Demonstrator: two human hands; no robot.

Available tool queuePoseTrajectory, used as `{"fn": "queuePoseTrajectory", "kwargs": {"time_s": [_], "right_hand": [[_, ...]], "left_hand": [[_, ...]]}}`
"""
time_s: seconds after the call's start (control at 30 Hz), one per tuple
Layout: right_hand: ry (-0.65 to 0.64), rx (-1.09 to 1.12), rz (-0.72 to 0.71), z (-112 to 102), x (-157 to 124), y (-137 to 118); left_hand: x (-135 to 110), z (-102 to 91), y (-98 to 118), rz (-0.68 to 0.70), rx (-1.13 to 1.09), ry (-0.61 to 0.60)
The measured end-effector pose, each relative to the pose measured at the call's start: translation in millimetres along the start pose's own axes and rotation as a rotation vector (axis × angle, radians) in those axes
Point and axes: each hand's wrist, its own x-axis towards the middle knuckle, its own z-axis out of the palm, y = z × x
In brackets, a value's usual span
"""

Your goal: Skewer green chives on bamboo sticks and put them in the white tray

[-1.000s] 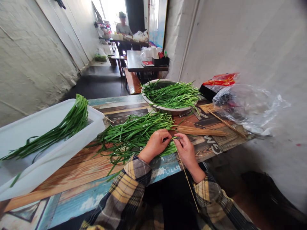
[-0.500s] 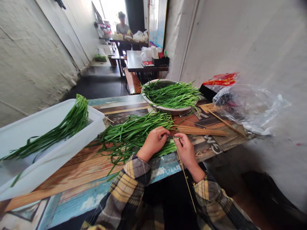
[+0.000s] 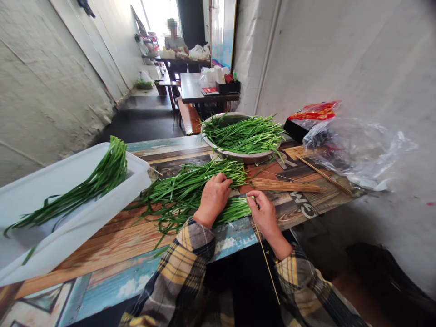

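1. In the head view, the right hand (image 3: 267, 219) pinches a thin skewer (image 3: 265, 254) between thumb and fingers near its top; the skewer slants down past the table edge, toward the person's lap
2. The left hand (image 3: 214, 195) lies over the greens, its bent fingertips at the stalk ends of the big pile (image 3: 190, 181); whether it grasps any stalk, I cannot tell
3. The big pile lies on the wood-patterned table (image 3: 116, 240), in front of the person, with long leaves trailing to the left
4. A smaller bunch (image 3: 240, 209) lies nearer the table edge, partly under the left hand, pale ends pointing right, close to the right hand
5. Behind the big pile stands a round bowl (image 3: 250, 157) heaped with more greens
6. To the left, a white tub (image 3: 88, 227) holds a long bundle of greens (image 3: 98, 177) leaning on its far corner
7. Right of the big pile lie many loose skewers (image 3: 282, 184); beyond them are a clear plastic bag (image 3: 361, 150) and a red packet (image 3: 318, 111)
8. Far back, a person (image 3: 175, 43) is at another table (image 3: 187, 59)
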Motion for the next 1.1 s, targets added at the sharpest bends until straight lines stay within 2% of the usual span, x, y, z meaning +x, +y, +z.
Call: {"fn": "queuePoseTrajectory", "kwargs": {"time_s": [0.17, 0.5, 0.73, 0.87, 1.1], "right_hand": [[0.001, -0.020, -0.005, -0.1, -0.1, -0.2], [-0.007, -0.019, 0.004, 0.3, -0.4, 0.3], [-0.006, -0.027, 0.008, -0.1, -0.4, -0.7], [-0.016, -0.021, 0.020, 0.2, -0.4, 0.6], [-0.005, 0.017, 0.010, 1.9, 0.0, 4.5]], "left_hand": [[0.3, -1.7, 3.4, -0.001, 0.086, -0.045], [-0.1, -0.9, 4.4, -0.007, 0.104, -0.065], [-1.0, 5.6, 2.4, -0.090, 0.066, -0.066], [-2.4, 5.8, 2.9, -0.094, 0.085, -0.076], [-0.6, -7.8, 11.6, -0.021, 0.014, 0.077]]}}
